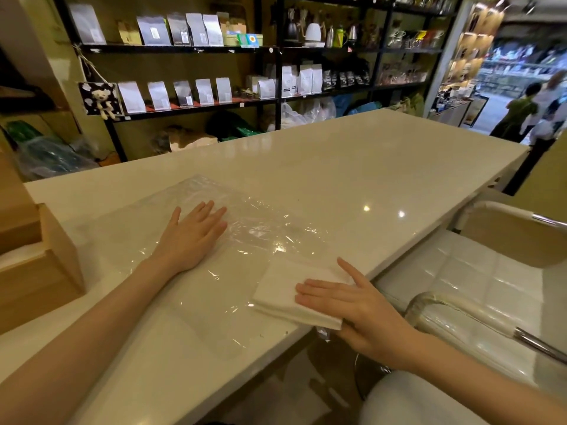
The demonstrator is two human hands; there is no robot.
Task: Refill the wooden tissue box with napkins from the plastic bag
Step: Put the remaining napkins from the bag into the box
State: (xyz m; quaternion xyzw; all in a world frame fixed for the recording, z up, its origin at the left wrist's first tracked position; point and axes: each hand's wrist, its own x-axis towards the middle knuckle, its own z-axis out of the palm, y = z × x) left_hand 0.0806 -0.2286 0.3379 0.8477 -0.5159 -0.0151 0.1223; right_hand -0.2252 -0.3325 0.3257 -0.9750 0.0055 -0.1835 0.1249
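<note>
Right hand [365, 311], grip released, lies flat on napkins [285, 294] at 5 o'clock; left hand [193, 234], fingers spread, presses plastic bag [260, 228]. Wooden tissue box [46, 265] at 9 o'clock on the worktop [368, 167]. No writing legible.

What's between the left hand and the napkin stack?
In the head view, only flattened clear plastic bag on the counter lies between the left hand and the napkin stack.

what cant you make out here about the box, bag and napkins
Head view only:
- wooden tissue box: cut off by the left edge, so how full it is stays unknown.
- plastic bag: clear and glary, outline hard to trace.
- napkins: count unreadable; right hand covers one end.
- left hand: palm contact hidden.
</note>
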